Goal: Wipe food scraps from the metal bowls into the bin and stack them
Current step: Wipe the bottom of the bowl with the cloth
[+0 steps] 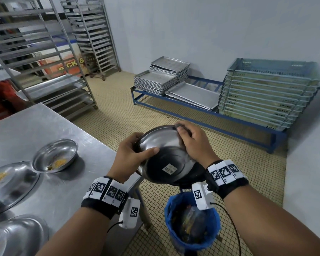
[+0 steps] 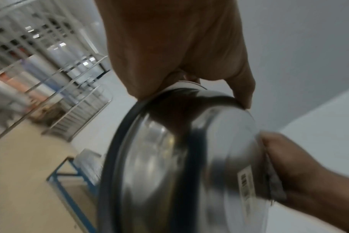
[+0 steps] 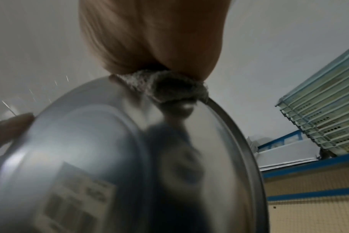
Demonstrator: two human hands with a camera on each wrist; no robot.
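On the left, a steel table [image 1: 44, 126] carries several metal bowls. At its near-left corner part of a bowl [image 1: 13, 235] shows. Farther along the left edge sits a wide dish [image 1: 11, 182] with yellow scraps in it. Just right of that stands a small bowl [image 1: 54, 155], upright, with yellow and green scraps at its bottom.

Past the table's right edge, the left hand [image 1: 131, 156] grips the left rim of the held bowl [image 1: 164, 154]. Its thumb lies across the bowl's outer wall and its fingers curl round the rim to the inside. In the left wrist view the same hand [image 2: 175, 52] pinches the rim of the held bowl [image 2: 169, 157].

The held bowl is tipped, its underside toward the person and its mouth facing away and down. A barcode sticker [image 1: 170, 168] is stuck on its base. It hangs in the air above the bin [image 1: 192, 228], which stands on the tiled floor just right of the table and has a blue liner with dark waste inside.

The right hand [image 1: 196, 143] is at the bowl's far-right rim, fingers curled round a grey cloth [image 1: 179, 126] pressed on the rim. The right wrist view shows the cloth [image 3: 169, 88] bunched between the palm and the rim.

Against the far wall, well apart, a blue rack [image 1: 201, 111] holds stacked trays [image 1: 161, 78] and, at its right end, stacked crates [image 1: 266, 95].
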